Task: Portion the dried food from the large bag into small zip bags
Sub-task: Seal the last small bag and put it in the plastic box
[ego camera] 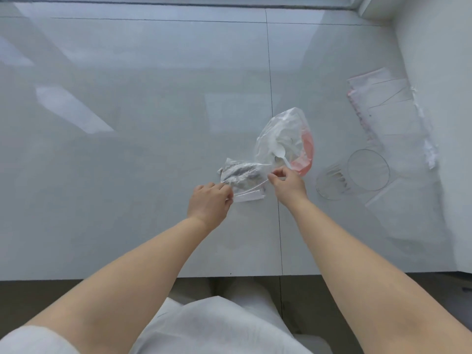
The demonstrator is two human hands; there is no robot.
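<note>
A small clear zip bag point(242, 176) holding grey dried food lies on the pale counter point(127, 149) in the middle of the view. My left hand point(209, 201) pinches its near left edge by the zip strip. My right hand point(287, 181) pinches the right end of the same strip. Just behind them stands the large crumpled clear bag point(283, 129) with a pink patch on its right side. A white plastic spoon point(278, 153) rests in its mouth.
A stack of flat empty zip bags point(385, 103) with pink strips lies at the right by the wall. A clear round container point(367, 169) and a second clear cup point(332, 182) sit to the right of my right hand. The counter's front edge runs below my forearms.
</note>
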